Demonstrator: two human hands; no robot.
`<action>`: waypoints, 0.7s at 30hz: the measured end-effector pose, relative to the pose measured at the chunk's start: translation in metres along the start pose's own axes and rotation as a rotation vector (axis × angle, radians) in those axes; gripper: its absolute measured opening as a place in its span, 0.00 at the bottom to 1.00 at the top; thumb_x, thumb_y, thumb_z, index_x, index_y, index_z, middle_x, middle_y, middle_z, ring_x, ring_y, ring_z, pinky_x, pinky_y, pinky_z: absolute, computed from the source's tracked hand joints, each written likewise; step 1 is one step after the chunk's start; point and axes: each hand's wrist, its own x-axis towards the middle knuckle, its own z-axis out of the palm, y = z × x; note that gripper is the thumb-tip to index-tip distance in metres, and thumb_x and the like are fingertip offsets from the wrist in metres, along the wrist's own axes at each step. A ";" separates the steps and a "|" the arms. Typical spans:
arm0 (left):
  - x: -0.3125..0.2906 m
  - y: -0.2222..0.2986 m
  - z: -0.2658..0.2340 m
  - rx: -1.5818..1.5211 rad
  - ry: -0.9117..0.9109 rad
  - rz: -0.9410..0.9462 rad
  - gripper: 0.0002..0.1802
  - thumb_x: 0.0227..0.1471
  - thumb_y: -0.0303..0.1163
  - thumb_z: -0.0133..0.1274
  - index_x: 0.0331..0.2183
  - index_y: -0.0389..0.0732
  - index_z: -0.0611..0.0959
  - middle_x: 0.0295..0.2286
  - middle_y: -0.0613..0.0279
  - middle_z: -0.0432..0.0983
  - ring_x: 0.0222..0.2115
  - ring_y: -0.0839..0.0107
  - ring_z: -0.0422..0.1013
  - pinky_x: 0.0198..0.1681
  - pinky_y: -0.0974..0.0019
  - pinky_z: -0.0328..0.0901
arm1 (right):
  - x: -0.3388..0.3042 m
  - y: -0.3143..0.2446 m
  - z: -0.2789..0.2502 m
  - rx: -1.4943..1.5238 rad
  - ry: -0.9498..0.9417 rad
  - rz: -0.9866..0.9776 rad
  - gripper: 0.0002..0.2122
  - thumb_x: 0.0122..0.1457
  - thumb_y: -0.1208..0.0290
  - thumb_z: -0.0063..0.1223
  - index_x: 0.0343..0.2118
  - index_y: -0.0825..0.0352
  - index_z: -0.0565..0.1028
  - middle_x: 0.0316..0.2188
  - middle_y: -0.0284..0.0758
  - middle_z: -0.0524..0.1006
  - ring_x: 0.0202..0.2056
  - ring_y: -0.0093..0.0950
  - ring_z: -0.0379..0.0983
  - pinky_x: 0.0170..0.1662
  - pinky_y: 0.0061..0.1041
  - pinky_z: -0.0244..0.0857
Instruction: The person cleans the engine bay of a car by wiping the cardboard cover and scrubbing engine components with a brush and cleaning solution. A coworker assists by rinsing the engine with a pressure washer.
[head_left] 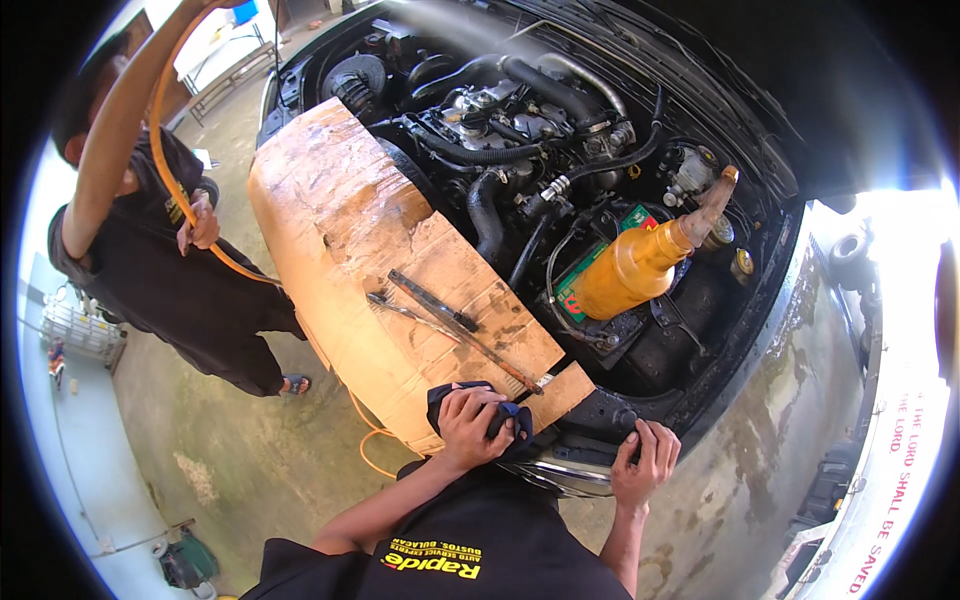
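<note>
My left hand is closed around a bunched dark cloth at the near edge of a cardboard sheet. My right hand hovers at the car's front edge, fingers loosely curled and a little apart, holding nothing. On the cardboard lie a short dark bar-shaped tool and a long thin tool with a rusty-brown section. A yellow bottle-shaped container with a brown, tapered top leans over the green-labelled battery.
The open engine bay holds hoses and metal parts. At left, a co-worker in dark clothes grips an orange hose with one arm raised. Whitish spray crosses the far engine. The raised hood overhangs the far right.
</note>
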 end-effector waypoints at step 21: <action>0.001 0.001 -0.003 0.006 -0.005 -0.015 0.17 0.49 0.40 0.69 0.41 0.44 0.90 0.43 0.65 0.84 0.48 0.58 0.79 0.57 0.51 0.68 | 0.000 -0.001 -0.001 0.016 -0.020 0.001 0.10 0.60 0.80 0.63 0.45 0.71 0.86 0.44 0.42 0.83 0.47 0.46 0.79 0.53 0.45 0.74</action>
